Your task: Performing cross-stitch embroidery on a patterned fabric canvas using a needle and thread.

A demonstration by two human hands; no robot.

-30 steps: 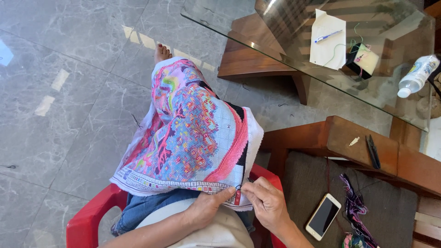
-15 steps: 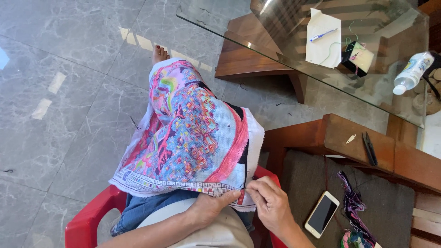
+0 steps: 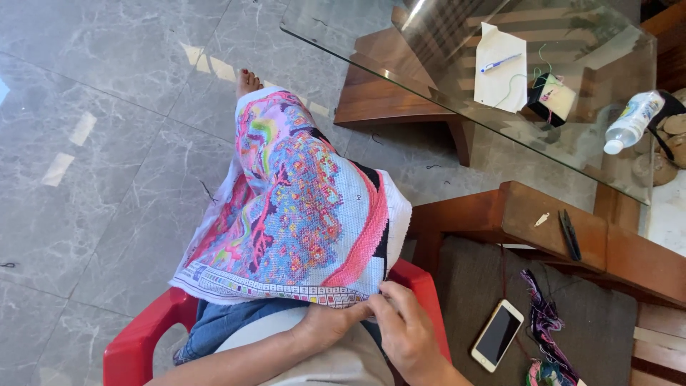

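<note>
a: we see little change from the earlier frame: both hands stay at the near hem of the embroidered cloth (image 3: 296, 221), low in the middle of the frame.

b: our left hand (image 3: 329, 325) pinches that hem; our right hand (image 3: 407, 332) curls closed at the same edge. whether it grips a needle, we cannot tell.

a: containers? we see only a plastic bottle (image 3: 632, 121) lying on the glass table (image 3: 429, 64), upper right; its contents are unclear.

b: the cloth drapes over our knee, its long axis running from the hem up toward the bare foot (image 3: 248, 81), upper left of centre. the phone (image 3: 498, 334) lies lower right.
</note>
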